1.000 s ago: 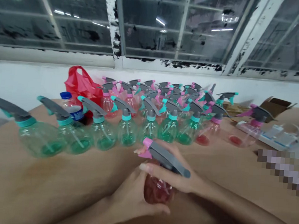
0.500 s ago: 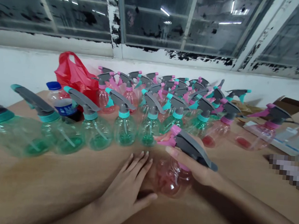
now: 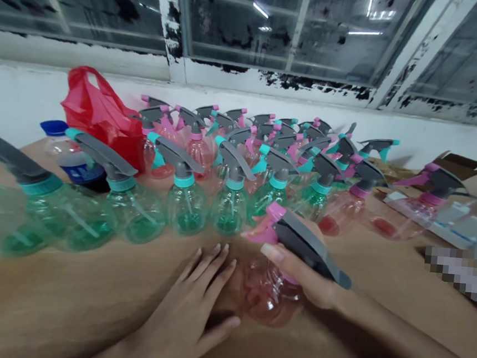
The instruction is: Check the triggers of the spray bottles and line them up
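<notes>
My right hand (image 3: 309, 274) is wrapped round the neck of a pink spray bottle (image 3: 267, 298), just under its grey and pink trigger head. The bottle is see-through and leans a little, close above or on the wooden table (image 3: 135, 304); which of the two I cannot tell. Flat on the tabletop to its left lies my left hand (image 3: 194, 303), fingers stretched and holding nothing. Beyond both hands stands a row of green spray bottles, the nearest being a green spray bottle (image 3: 229, 211) with a turquoise collar. Another pink spray bottle (image 3: 346, 211) stands to the right.
Behind the front row several more spray bottles (image 3: 199, 150) crowd toward the wall. A red plastic bag (image 3: 102, 117) and a blue-capped drink bottle (image 3: 79, 165) stand at the left. At the right are an open cardboard box (image 3: 461, 165) and a white tray (image 3: 423, 217).
The view has shifted slightly, so the bottles and bag on the left appear further left. My right hand still grips the pink spray bottle, and my left hand stays flat on the table.
</notes>
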### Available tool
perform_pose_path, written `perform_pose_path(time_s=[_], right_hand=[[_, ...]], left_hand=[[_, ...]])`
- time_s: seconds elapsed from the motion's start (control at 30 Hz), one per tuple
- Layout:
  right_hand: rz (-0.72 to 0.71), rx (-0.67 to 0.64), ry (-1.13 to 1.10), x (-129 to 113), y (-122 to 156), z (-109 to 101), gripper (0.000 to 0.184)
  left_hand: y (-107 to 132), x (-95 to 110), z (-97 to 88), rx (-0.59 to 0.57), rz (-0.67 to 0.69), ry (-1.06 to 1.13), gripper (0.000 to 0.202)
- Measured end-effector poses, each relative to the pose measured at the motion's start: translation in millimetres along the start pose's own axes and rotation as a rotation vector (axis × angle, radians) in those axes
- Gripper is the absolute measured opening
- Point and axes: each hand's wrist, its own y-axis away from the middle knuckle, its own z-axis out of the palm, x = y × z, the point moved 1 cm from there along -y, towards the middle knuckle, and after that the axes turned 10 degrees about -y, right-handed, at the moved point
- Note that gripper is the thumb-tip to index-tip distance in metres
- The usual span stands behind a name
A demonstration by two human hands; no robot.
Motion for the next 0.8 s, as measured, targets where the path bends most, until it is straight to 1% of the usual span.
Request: perform_pose_path(time_s=[0.1,0.17,0.23,0.3,0.47,0.63,0.8], right_hand=[[-0.031,-0.020,-0.010,-2,-1,2,0.019],[-0.034,-0.013,-0.008,-1,1,3,0.017],[-0.006,0.028,-0.006,0,5,3,0.013],[0.024,0.047,-0.011,0,8,3,0.015],[0.023,0.039,-0.031,0,11,2,0.017],[0.078,0.037,-0.083,1,12,2,0.019],[0.088,0.036,-0.082,1,13,2,0.018]], left_hand=[[-1,0,1.0,0.006,0.015,-0.005,0.062],[-1,-1,1.5,-0.002,0.022,-0.020,0.059],[-1,-1,2.0,-0.021,0.023,-0.044,0.058],[-1,0,2.4,-0.045,0.017,-0.065,0.059],[-3,1,1.0,-0.077,0.011,-0.053,0.059],[-5,1,-2.8,-0.100,0.013,-0.035,0.058],[-5,1,-2.8,-0.090,0.023,-0.064,0.060]])
